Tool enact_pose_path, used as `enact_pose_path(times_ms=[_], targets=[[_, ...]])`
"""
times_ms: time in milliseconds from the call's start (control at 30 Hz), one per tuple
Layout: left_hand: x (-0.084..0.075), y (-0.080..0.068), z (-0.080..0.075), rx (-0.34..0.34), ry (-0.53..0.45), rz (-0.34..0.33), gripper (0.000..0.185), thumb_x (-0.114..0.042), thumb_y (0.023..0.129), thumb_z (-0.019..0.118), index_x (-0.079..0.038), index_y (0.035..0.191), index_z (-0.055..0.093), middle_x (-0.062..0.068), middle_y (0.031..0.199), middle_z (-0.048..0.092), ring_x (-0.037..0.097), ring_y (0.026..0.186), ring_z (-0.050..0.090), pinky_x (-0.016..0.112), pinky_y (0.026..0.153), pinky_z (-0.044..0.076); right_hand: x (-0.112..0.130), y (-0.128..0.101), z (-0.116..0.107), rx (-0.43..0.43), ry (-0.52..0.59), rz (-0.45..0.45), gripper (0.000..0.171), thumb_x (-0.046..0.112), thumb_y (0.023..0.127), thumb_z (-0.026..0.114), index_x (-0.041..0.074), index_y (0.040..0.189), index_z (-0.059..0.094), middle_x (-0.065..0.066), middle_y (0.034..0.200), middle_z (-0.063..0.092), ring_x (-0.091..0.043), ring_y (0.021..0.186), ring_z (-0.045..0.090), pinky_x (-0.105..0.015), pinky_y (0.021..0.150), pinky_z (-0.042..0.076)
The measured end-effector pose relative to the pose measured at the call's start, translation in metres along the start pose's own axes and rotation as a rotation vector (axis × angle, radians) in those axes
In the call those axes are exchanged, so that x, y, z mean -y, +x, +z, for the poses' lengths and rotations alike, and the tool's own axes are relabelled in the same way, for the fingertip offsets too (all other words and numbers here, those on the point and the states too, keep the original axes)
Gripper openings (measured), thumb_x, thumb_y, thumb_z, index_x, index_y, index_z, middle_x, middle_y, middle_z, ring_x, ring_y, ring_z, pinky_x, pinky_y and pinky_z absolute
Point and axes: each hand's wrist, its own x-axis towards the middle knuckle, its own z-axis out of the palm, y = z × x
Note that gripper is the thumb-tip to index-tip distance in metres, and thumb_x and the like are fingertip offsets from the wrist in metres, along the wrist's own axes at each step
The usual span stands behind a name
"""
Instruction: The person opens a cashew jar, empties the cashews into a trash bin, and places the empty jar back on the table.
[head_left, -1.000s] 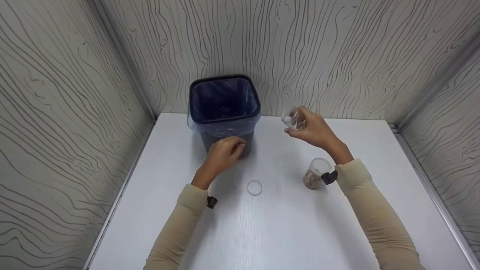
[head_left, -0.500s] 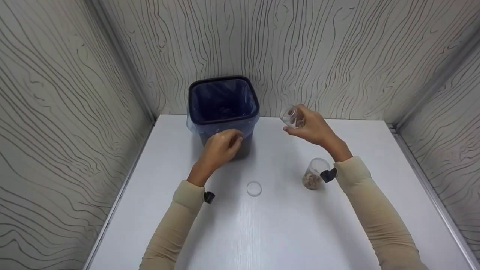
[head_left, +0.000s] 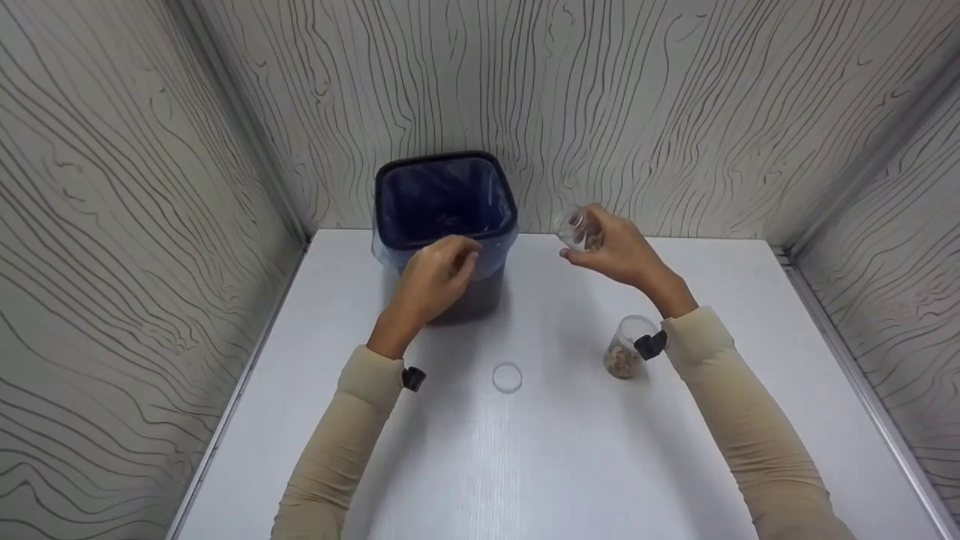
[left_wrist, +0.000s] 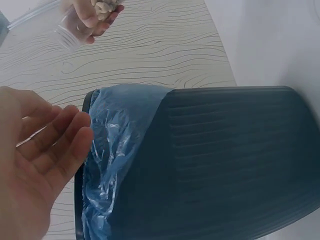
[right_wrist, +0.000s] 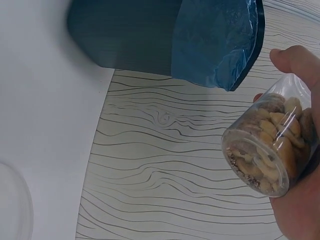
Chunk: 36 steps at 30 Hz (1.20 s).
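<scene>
My right hand (head_left: 619,247) grips a clear jar of nuts (right_wrist: 270,142), tilted, with its mouth toward the bin. Mixed nuts, cashews among them, lie in the lower part. My left hand (head_left: 439,277) is at the front rim of a dark bin (head_left: 480,296) lined with a blue bag (left_wrist: 115,140). Its fingers (left_wrist: 67,145) are loosely bent and I see nothing between them. A second clear jar (head_left: 622,356), partly filled with nuts, stands upright on the table below my right wrist. A round clear lid (head_left: 507,378) lies on the table.
The white table (head_left: 540,465) backs onto a wood-patterned wall (head_left: 637,112). Similar panels (head_left: 97,262) rise at both sides. The bin stands against the back wall, left of the held jar.
My left hand has moved up and slightly left, from in front of the bin to its front rim. My right hand has shifted slightly up and left with the jar.
</scene>
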Motion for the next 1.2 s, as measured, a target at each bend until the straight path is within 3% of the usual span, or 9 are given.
enact_pose_path(times_ms=[233,567,733,967,1200], targets=[[0.004,0.008,-0.010,-0.054,0.024,0.031,0.014,-0.011,0.106,0.065,-0.005,0.111,0.076,0.008,0.103,0.076,0.020,0.089,0.072,0.032,0.078,0.062,0.001,0.004,0.000,0.006,0.002,0.017,0.053,0.034,0.092,0.083,0.009,0.132,0.059,-0.010,0.111,0.073,-0.026,0.097,0.068,-0.044,0.081,0.059],[0.014,0.017,-0.023,-0.073,0.063,-0.028,0.021,-0.011,0.107,0.063,-0.001,0.120,0.077,0.012,0.108,0.078,0.023,0.091,0.074,0.037,0.078,0.063,0.003,0.009,0.001,-0.001,0.001,0.005,0.058,0.035,0.092,0.083,0.008,0.136,0.059,-0.013,0.112,0.075,-0.029,0.099,0.071,-0.048,0.084,0.059],[0.021,0.020,-0.030,-0.081,0.092,-0.045,0.024,-0.013,0.108,0.061,-0.001,0.122,0.077,0.013,0.114,0.078,0.026,0.103,0.075,0.040,0.088,0.064,0.006,0.014,0.000,-0.003,0.008,-0.004,0.059,0.036,0.092,0.083,0.006,0.136,0.059,-0.014,0.112,0.075,-0.030,0.100,0.071,-0.048,0.083,0.059],[0.033,0.023,-0.039,-0.045,0.123,-0.122,0.031,-0.016,0.110,0.059,-0.002,0.134,0.073,0.016,0.128,0.075,0.031,0.119,0.073,0.045,0.099,0.062,0.012,0.023,-0.001,-0.001,-0.003,-0.004,0.057,0.035,0.091,0.083,0.008,0.135,0.059,-0.016,0.113,0.075,-0.030,0.098,0.070,-0.046,0.083,0.057],[0.043,0.027,-0.046,0.017,0.159,-0.191,0.041,-0.022,0.111,0.057,0.000,0.145,0.064,0.024,0.146,0.064,0.039,0.138,0.062,0.053,0.114,0.053,0.016,0.029,-0.001,0.011,-0.011,0.008,0.060,0.034,0.091,0.083,0.008,0.138,0.057,-0.017,0.117,0.073,-0.030,0.102,0.068,-0.049,0.086,0.059]])
